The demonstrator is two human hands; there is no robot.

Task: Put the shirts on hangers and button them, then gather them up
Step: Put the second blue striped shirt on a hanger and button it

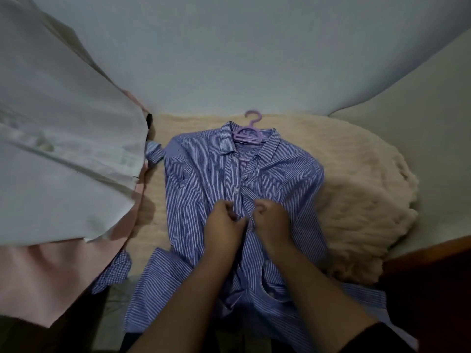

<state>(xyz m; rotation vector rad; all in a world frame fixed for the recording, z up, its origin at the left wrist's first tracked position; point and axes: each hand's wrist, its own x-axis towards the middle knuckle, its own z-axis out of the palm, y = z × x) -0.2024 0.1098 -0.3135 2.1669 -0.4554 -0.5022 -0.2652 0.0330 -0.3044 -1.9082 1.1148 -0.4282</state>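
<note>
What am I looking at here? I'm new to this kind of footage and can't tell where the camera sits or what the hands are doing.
There is no machine: the camera sits on a person's head, looking down at their own two bare hands. A blue striped shirt lies front up on a beige blanket, already on a purple hanger whose hook sticks out past the collar. The left hand and right hand pinch the front edges of the shirt at mid-chest, apparently fastening a button. One button just above looks done. White and pink garments lie at the left.
</note>
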